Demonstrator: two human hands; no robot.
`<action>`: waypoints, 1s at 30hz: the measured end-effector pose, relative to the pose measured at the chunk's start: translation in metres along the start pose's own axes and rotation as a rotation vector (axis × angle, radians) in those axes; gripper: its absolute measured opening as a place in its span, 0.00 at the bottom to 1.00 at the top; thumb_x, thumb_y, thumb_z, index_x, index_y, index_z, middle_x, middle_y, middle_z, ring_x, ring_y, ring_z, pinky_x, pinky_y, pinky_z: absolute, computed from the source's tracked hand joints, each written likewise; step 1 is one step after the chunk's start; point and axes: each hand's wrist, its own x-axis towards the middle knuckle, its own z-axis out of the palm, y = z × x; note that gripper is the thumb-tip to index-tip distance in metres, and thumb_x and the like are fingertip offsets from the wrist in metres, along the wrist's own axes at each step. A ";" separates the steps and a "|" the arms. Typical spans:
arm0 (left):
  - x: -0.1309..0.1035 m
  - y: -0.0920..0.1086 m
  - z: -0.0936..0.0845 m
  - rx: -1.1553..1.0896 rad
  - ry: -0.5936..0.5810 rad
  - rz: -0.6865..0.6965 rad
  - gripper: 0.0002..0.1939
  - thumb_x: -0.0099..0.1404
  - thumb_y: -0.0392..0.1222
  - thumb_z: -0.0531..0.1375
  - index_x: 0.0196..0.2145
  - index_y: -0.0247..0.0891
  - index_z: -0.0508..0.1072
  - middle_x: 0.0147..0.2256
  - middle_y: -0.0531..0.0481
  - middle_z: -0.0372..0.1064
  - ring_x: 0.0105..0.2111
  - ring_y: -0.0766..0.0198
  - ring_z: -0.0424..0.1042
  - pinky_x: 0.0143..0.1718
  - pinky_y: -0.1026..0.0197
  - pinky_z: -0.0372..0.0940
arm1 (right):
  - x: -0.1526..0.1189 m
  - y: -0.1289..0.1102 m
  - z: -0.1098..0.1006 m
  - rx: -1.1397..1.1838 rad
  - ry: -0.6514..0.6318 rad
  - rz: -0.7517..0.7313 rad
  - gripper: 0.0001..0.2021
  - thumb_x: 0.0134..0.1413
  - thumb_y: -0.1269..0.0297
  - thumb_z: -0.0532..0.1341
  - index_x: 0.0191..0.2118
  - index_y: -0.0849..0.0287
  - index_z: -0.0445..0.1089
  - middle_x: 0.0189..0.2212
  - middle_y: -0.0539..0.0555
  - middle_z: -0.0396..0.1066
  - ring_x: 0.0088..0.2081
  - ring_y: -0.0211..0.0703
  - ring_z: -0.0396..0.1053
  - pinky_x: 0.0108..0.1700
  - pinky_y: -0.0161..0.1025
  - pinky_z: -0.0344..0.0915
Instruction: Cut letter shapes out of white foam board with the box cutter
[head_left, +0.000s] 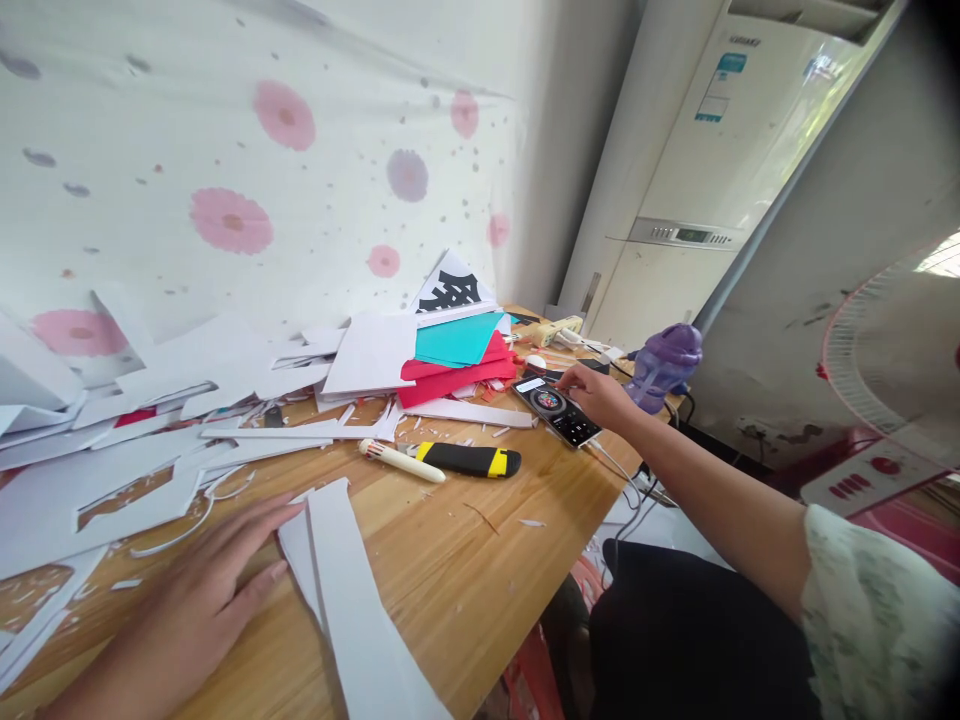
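My left hand (202, 585) lies flat at the table's near left, fingers stretched out. Its fingertips rest at the edge of a white cut strip (360, 600), which looks like foam board. My right hand (596, 395) reaches over a smartphone (559, 412), a finger at its lit screen, with nothing gripped; the other fingers are partly hidden. A white cable (619, 468) runs from the phone's near end. Between my hands lie a black and yellow utility knife (469, 459) and a cream multicolour pen (401, 461).
White cut-out sheets (150, 470) and scraps cover the table's left. Turquoise sheets (459, 340) and red sheets (457, 378) are stacked at the back. A purple bottle (664, 368) and power strip (551, 330) stand beyond the phone. A fan (892, 380) is at right.
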 end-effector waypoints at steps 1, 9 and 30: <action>0.000 0.000 0.000 0.000 0.007 0.002 0.24 0.62 0.51 0.49 0.55 0.45 0.62 0.55 0.50 0.63 0.54 0.57 0.63 0.55 0.53 0.60 | -0.001 0.000 -0.002 -0.004 0.011 0.007 0.11 0.49 0.73 0.52 0.37 0.58 0.68 0.37 0.54 0.74 0.39 0.43 0.69 0.38 0.35 0.60; 0.000 0.005 0.001 -0.010 0.045 -0.014 0.24 0.62 0.53 0.48 0.53 0.44 0.63 0.54 0.48 0.64 0.54 0.56 0.64 0.55 0.52 0.60 | -0.010 0.004 -0.005 0.001 0.040 0.063 0.09 0.49 0.71 0.53 0.35 0.56 0.69 0.34 0.51 0.75 0.35 0.41 0.70 0.34 0.34 0.59; 0.001 0.002 0.002 -0.014 0.029 -0.030 0.24 0.61 0.53 0.48 0.52 0.45 0.66 0.54 0.50 0.64 0.54 0.56 0.63 0.56 0.52 0.59 | -0.032 0.022 -0.023 -0.039 -0.084 0.094 0.08 0.49 0.70 0.53 0.32 0.56 0.68 0.28 0.48 0.76 0.30 0.38 0.69 0.33 0.34 0.58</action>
